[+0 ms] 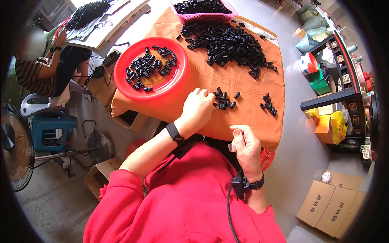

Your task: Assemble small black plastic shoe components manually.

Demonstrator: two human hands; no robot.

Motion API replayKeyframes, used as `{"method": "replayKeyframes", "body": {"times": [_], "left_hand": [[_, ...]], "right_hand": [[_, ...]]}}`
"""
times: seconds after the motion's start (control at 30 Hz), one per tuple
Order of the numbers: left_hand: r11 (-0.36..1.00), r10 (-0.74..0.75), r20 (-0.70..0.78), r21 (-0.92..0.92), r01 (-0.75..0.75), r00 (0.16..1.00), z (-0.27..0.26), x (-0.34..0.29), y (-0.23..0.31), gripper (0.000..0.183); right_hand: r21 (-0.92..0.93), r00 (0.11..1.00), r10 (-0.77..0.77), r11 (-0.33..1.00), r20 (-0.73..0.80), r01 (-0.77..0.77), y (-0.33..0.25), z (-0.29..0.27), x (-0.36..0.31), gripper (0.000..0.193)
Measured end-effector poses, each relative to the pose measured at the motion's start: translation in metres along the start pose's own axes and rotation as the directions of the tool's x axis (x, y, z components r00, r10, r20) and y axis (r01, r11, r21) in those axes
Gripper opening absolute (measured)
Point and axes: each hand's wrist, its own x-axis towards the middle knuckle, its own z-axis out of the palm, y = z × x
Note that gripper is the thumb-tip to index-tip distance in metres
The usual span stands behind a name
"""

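My left hand [198, 107] reaches over the orange cloth, fingers curled down at the left edge of a small cluster of black plastic fittings [224, 104]. Its fingertips are hidden, so what they pinch does not show. Nearer to me, my right hand [246, 150] is held above the table's front edge, thumb up and fingers folded in. A small translucent piece [232, 147] shows beside those fingers; its kind is unclear. Another little group of black fittings [267, 106] lies to the right. At the left stands a red basin [120, 77] with many loose black fittings inside.
A large heap of black fittings [231, 44] covers the table's far part, below a pink basket [204, 17] full of them. Another person [44, 69] sits at a white table at far left. A fan [16, 150], blue stool [50, 129], shelf [336, 97] and cardboard [330, 206] surround the table.
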Motion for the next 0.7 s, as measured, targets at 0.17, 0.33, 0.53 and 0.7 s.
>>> {"method": "replayKeyframes", "body": {"times": [0.17, 0.33, 0.53, 0.7], "left_hand": [[0.740, -0.201, 0.311, -0.573, 0.352, 0.929, -0.043, -0.010, 0.024, 0.019], [0.420, -0.132, 0.490, -0.760, 0.496, 0.862, -0.055, -0.031, 0.034, 0.025], [-0.098, -0.039, 0.612, -0.789, 0.606, 0.790, -0.061, -0.042, 0.039, 0.025], [-0.548, 0.048, 0.593, -0.657, 0.517, 0.804, -0.049, -0.056, 0.038, 0.020]], "right_hand": [[0.088, 1.000, 0.030, 0.996, -0.010, -0.029, 0.009, 0.001, 0.002, 0.017], [0.189, 0.996, 0.079, 0.978, 0.039, -0.085, 0.002, 0.005, 0.006, 0.023], [0.169, 0.997, 0.029, 0.985, 0.071, -0.041, -0.003, 0.002, 0.001, 0.021], [0.157, 0.998, -0.011, 0.988, 0.069, 0.000, -0.020, 0.005, -0.004, 0.018]]}}
